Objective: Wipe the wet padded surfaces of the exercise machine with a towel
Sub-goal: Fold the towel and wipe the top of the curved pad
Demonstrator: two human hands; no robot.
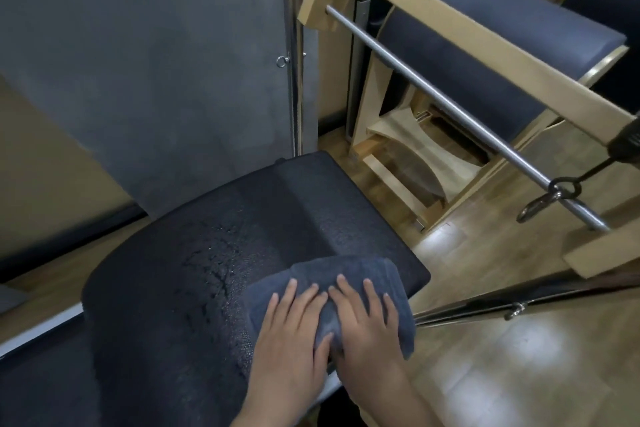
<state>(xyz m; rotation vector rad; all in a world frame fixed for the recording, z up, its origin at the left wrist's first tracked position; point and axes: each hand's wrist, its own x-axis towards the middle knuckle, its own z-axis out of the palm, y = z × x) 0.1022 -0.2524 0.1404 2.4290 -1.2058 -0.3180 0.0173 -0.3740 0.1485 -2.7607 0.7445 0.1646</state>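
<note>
A folded blue-grey towel (332, 291) lies flat on the near right part of a dark padded surface (194, 288), close to that pad's right edge. Both hands press on it with straight, spread fingers: the left hand (291, 333) covers the towel's left half, and the right hand (367, 326) lies just beside it on the right half, the two thumbs meeting near the towel's near edge. Neither hand curls round the cloth; the palms and fingers rest flat on top.

To the left of the towel the pad glistens with beads and streaks of water (214, 270), running in an uneven band from the middle of the pad toward its near edge. The far right part of the pad looks duller and drier. A pale metal frame rail (38, 333) runs under the pad's left side.

Behind the pad stands a grey wall panel (156, 62) with a chrome upright pole (294, 80) at its right edge. Farther right is a wooden-framed barrel apparatus (381, 149) with a dark blue padded drum (485, 55). A wooden bar frame (450, 28) crosses in front of it, carrying a steel rod (450, 97) with a metal hook (540, 204) hanging from a dark ring. Wood-pattern flooring (502, 357) reflects light on the right.
</note>
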